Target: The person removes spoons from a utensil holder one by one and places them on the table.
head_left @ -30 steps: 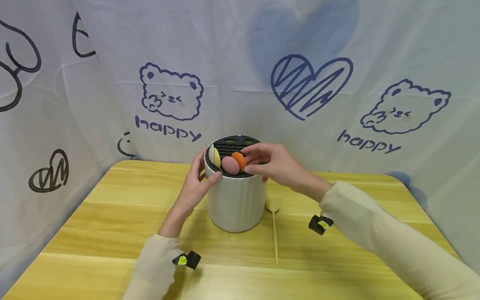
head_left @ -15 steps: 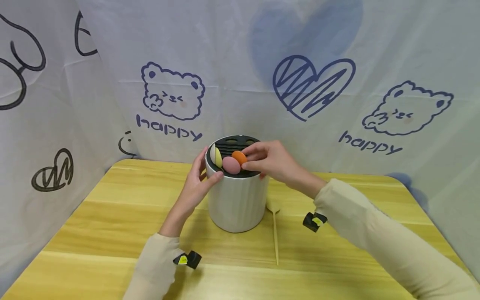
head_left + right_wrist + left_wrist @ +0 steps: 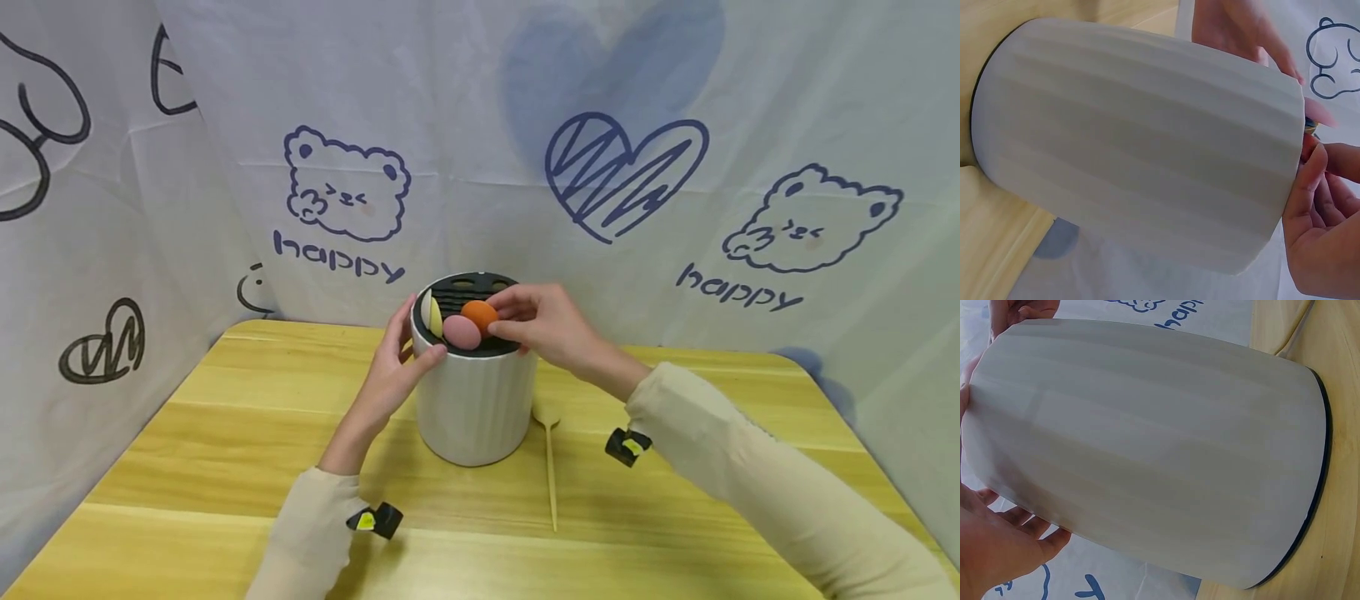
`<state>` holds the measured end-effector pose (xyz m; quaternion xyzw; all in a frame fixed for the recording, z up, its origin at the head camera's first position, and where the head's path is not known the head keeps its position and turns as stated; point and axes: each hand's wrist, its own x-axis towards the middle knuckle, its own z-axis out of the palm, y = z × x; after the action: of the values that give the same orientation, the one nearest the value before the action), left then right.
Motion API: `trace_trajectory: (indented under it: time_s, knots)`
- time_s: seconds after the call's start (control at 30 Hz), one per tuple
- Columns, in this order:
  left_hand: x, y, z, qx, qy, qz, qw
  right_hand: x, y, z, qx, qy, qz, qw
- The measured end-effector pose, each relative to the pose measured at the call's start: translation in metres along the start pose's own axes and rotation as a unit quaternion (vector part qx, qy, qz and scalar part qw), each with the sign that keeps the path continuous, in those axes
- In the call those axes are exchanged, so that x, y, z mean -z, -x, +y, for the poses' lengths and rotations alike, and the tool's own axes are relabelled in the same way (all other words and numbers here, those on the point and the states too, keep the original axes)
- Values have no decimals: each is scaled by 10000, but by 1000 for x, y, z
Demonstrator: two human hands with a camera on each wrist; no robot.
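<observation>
A white ribbed utensil holder (image 3: 474, 408) with a dark slotted top stands upright on the wooden table. My left hand (image 3: 390, 354) grips its left side, thumb at the front rim and fingers round the side. At the right of the top, my right hand (image 3: 551, 325) pinches an orange spoon (image 3: 479, 316), whose rounded bowl shows above the slots. A pink spoon (image 3: 461, 332) sits just left of it. Further left, a yellow spoon (image 3: 436, 317) and a whitish one stand edge-on, side by side. Any handles are hidden inside the holder.
A beige spoon (image 3: 551, 475) lies on the table right of the holder, its head close to the holder's base. Behind the table (image 3: 247, 392) hangs a white cloth (image 3: 480, 208) with bear and heart drawings.
The orange spoon's bowl has turned from nearly edge-on to facing more forward. My right hand has shifted slightly left with it, while my left hand keeps its place on the holder.
</observation>
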<state>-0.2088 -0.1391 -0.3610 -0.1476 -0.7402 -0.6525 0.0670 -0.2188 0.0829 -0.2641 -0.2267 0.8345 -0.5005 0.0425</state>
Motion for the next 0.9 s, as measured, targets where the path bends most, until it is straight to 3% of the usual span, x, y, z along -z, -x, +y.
trace_trajectory:
  time_s: [0.63,0.9]
  knots:
    - [0,-1,-1,-126,9,105,9999,12,-4,-8,238,108,355,9990]
    - [0,-2,-1,-79,-2,80,9999,19,-5,-11,420,-188,384,9982]
